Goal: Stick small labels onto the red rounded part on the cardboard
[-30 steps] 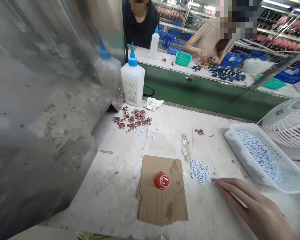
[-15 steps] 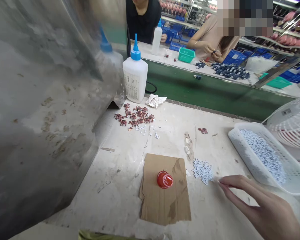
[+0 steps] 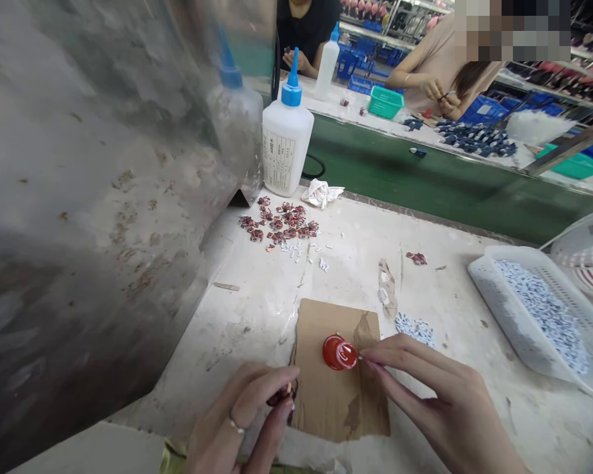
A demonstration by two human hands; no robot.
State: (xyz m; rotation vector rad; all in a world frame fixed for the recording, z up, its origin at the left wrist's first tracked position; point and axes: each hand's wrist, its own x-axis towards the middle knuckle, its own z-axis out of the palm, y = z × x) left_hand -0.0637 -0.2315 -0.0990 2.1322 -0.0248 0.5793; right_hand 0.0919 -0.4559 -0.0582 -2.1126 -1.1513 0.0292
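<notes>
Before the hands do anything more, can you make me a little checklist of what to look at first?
1. Left hand pinching a small dark piece: ok.
2. Right hand fingertips at the red cap: ok.
3. Red cap sits on the cardboard: ok.
4. Anything held in the right fingertips: cannot tell.
5. Pile of small white bits beside the right hand: ok.
6. Glue bottle upright, away from both hands: ok.

Glue bottle (image 3: 286,141) label: printed text, too small to read.
</notes>
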